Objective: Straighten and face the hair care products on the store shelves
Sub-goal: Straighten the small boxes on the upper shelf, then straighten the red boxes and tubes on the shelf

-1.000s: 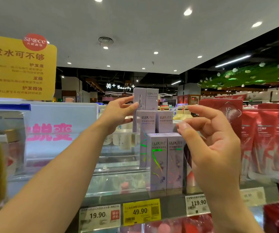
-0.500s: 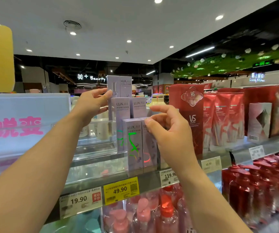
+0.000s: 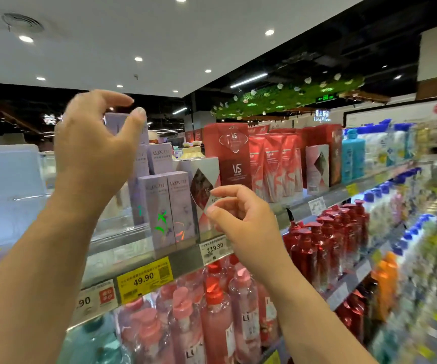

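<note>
Hands are both up by the top shelf (image 3: 185, 254). Right hand (image 3: 241, 219) curls its fingers near a white box with a red diamond (image 3: 202, 190), holding nothing. Left hand (image 3: 93, 148) is spread in front of the stacked purple LUX boxes (image 3: 159, 206), not gripping them.

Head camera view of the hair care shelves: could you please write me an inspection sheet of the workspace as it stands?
Surface: grey metal top shelf with price tags on its edge.
Job's things: lilac LUX cardboard boxes stacked in tiers, upright, fronts outward; white box with red diamond print beside them.
Clutter: nothing seen.
Hands: left hand raised before the top LUX box, fingers curved, contact unclear; right hand loosely curled before the white box, grip unclear.
Cables: nothing seen.
Surroundings: tall red VS carton, red pump bottles below, blue bottles further right, blurred.
</note>
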